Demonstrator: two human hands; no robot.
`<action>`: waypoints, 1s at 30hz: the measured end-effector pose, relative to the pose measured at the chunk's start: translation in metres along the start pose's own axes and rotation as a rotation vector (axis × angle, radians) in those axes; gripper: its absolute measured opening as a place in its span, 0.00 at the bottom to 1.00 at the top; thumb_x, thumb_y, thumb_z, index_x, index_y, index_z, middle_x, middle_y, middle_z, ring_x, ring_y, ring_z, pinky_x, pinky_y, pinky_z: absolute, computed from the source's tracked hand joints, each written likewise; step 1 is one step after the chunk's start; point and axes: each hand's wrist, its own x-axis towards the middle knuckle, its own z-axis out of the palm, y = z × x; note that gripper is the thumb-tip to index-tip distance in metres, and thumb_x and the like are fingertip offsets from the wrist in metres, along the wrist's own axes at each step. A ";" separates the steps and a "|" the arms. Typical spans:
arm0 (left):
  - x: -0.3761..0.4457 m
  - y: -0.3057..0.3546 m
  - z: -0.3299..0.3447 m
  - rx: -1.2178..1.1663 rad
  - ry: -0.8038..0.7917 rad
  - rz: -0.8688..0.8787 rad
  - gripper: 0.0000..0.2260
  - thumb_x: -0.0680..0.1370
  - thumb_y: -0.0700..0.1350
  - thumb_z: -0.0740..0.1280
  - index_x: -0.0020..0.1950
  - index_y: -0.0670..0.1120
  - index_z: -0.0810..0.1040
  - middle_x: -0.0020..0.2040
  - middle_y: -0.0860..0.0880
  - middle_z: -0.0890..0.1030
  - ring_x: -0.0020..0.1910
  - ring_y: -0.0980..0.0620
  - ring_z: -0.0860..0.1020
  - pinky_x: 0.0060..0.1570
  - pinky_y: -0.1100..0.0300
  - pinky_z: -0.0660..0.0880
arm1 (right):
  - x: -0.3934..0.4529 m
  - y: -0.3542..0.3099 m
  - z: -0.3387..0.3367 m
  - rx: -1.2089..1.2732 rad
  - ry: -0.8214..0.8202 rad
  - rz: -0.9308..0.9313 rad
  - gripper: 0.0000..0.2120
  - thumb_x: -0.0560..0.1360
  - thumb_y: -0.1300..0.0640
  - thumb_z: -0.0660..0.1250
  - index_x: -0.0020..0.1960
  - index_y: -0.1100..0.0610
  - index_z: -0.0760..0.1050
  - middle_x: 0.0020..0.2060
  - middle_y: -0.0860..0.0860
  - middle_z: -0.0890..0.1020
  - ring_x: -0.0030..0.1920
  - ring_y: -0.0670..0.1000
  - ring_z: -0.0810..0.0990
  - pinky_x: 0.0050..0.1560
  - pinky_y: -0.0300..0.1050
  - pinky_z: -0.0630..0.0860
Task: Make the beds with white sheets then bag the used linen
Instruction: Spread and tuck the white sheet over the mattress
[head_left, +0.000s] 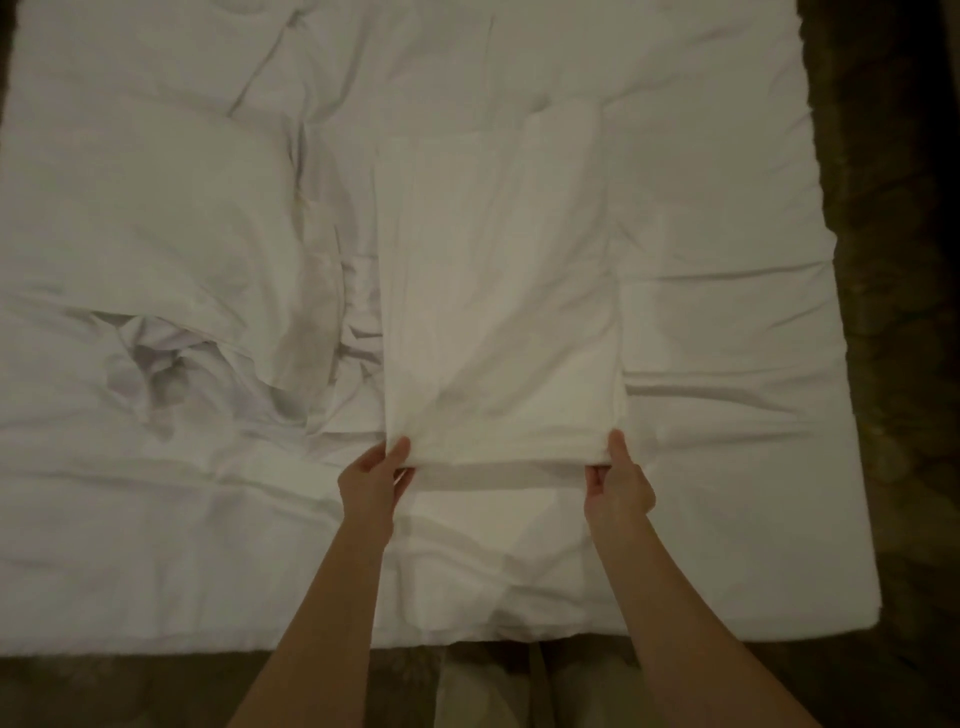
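A folded white sheet (498, 291) lies as a long rectangle on the bed, its near edge lifted a little off the bedding. My left hand (375, 480) pinches the near left corner of that sheet, thumb on top. My right hand (618, 480) pinches the near right corner the same way. The bed (727, 467) under it is covered in white, wrinkled bedding. A crumpled heap of white linen (150, 364) lies on the left half of the bed.
Dark patterned carpet (898, 364) runs along the bed's right side and along its near edge. My legs in light trousers (493, 686) stand against the near edge. The bed's right edge is uneven and puffy.
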 end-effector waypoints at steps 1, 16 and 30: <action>-0.001 -0.002 -0.002 0.027 -0.016 0.006 0.16 0.75 0.36 0.71 0.61 0.37 0.76 0.50 0.43 0.81 0.45 0.50 0.80 0.48 0.58 0.77 | 0.004 -0.002 -0.004 -0.030 0.017 -0.013 0.14 0.72 0.61 0.73 0.36 0.61 0.69 0.39 0.54 0.78 0.41 0.51 0.79 0.47 0.48 0.80; 0.044 0.100 0.067 0.601 0.071 0.500 0.12 0.79 0.44 0.63 0.51 0.38 0.82 0.47 0.37 0.82 0.44 0.40 0.79 0.48 0.50 0.75 | 0.027 -0.063 0.123 -0.891 -0.259 -0.868 0.17 0.76 0.52 0.68 0.60 0.60 0.73 0.56 0.55 0.79 0.58 0.58 0.77 0.60 0.53 0.72; 0.119 0.211 0.187 0.601 -0.003 0.523 0.14 0.81 0.48 0.62 0.50 0.39 0.81 0.50 0.41 0.82 0.59 0.40 0.78 0.53 0.57 0.72 | 0.050 -0.109 0.276 -0.931 -0.363 -0.796 0.27 0.77 0.45 0.65 0.69 0.60 0.66 0.64 0.55 0.75 0.63 0.54 0.74 0.60 0.42 0.69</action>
